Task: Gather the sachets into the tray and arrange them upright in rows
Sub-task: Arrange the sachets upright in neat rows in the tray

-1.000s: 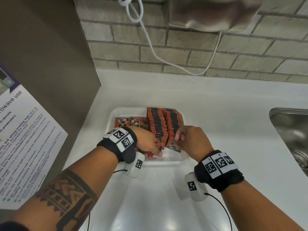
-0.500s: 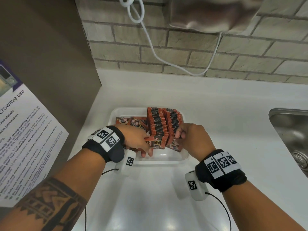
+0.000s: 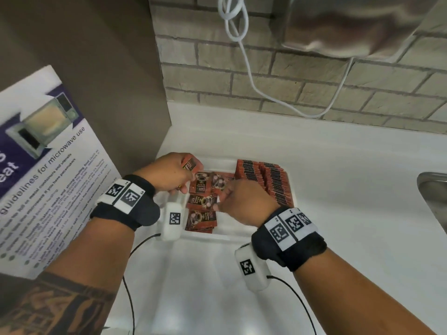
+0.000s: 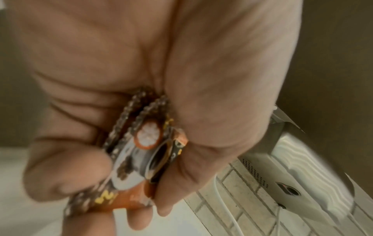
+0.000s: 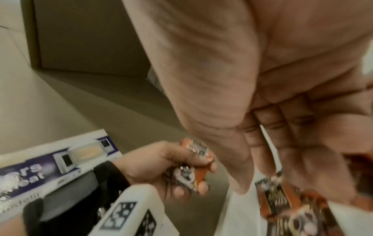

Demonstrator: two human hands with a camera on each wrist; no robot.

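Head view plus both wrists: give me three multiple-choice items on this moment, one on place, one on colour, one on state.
1. Where do the upright rows of orange-brown sachets stand in the shallow white plastic tray?
A. right side
B. left side
C. near edge

2. What colour is the cord hanging on the brick wall?
A. black
B. white
C. red

3. What is the left hand doing?
A. resting flat
B. gripping a few sachets
C. pointing

Answers:
1 A, the rows fill the tray's right part.
2 B, it shows white against the bricks.
3 B, the left wrist view shows the fingers curled round them.
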